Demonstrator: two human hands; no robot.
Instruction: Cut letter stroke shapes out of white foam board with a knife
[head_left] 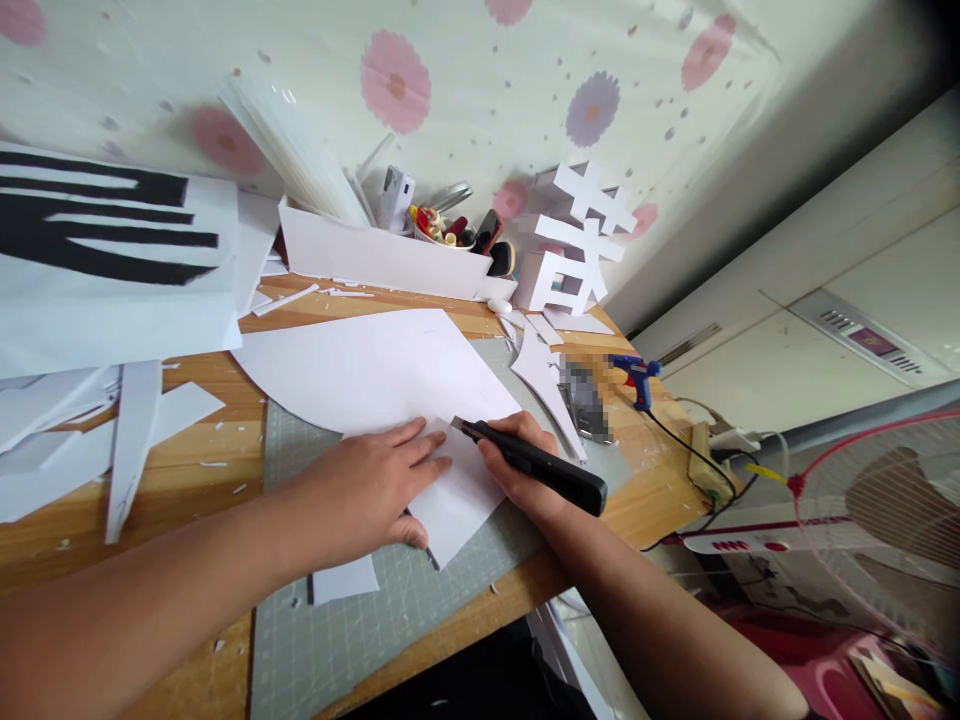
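Note:
A large white board piece (367,360) with a curved left edge lies on the grey cutting mat (322,660). My left hand (375,480) presses flat on the white board, fingers spread and thumb near its lower edge. In my right hand (521,455) is a black utility knife (547,465), its blade pointing left at the board just beyond my left fingertips. Whether the blade touches the board I cannot tell. A small white offcut (345,580) sits on the mat below my left wrist.
White board scraps (135,440) and a sheet with black strokes (105,220) lie at left. A long white box (382,255) holds tools at the back, beside a white built-up character (574,240). At right are a blue glue gun (636,375) and a fan (885,520).

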